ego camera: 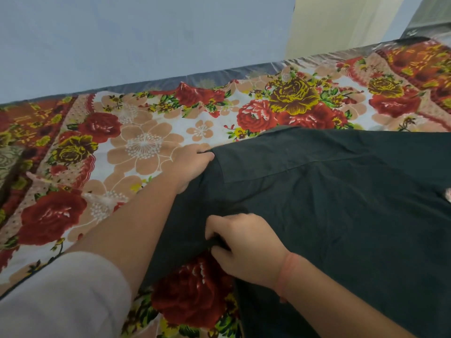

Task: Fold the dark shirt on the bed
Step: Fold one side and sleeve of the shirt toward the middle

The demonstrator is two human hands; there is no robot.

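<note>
Two hands on the dark shirt (341,203), which lies spread over the right part of the bed (146,145) and runs out of view at the right and bottom edges. Bed covered in a floral sheet (292,103) with red and yellow roses. Left hand (192,164) at the shirt's far left corner; its fingers (203,152) curl over the edge and pinch the cloth, palm side partly hidden by fabric. Right hand (246,247) nearer the body at the shirt's lower left edge, fingers bent tight round a small bunch of fabric, cloth puckered around the grip. The edge between the two hands is drawn up off the sheet. A red band (284,274) circles the right wrist. Pale sleeve (61,296) on the left upper arm. Blue-grey wall (146,32) behind the bed.
</note>
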